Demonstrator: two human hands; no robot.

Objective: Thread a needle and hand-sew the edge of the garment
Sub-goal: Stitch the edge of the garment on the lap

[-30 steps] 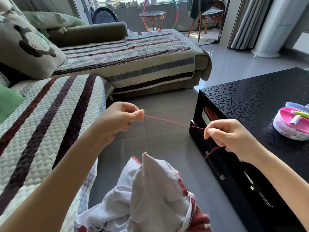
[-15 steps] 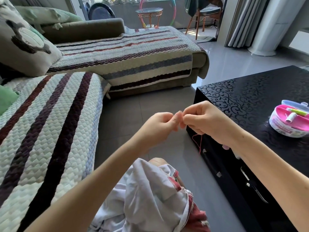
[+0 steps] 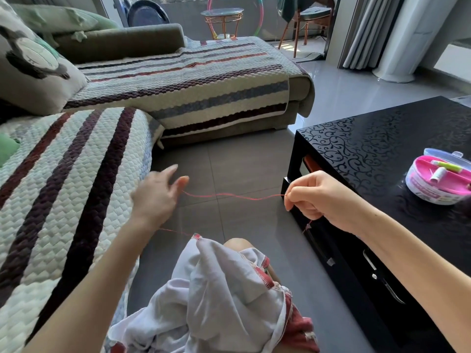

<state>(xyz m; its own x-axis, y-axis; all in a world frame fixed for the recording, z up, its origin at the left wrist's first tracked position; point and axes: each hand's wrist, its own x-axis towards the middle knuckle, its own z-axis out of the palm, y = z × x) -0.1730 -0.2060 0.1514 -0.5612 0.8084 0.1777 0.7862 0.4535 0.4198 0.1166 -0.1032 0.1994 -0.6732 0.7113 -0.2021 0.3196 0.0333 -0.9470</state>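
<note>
**Red thread hangs slack between two hands above a white garment**

The view looks down from the wearer's head. On the right, the right hand (image 3: 316, 197) is curled beside the near corner of a glossy black coffee table with a scroll pattern (image 3: 382, 138). It pinches a thin red sewing thread (image 3: 234, 195) between thumb and forefinger. A short tail hangs below the fist.

The thread runs left in a loose, wavy line to the left hand (image 3: 156, 197), whose fingers are spread and mostly straight. The thread's end lies at the thumb tip; whether it touches cannot be told.

Near, in the lap, lies a crumpled white garment with red-stitched edges (image 3: 219, 289). A fainter red strand reaches its top corner.

On the table to the far right sits a round pink plastic sewing box (image 3: 437, 182). A sofa with a striped quilted cover (image 3: 63, 179) fills the left side.
</note>
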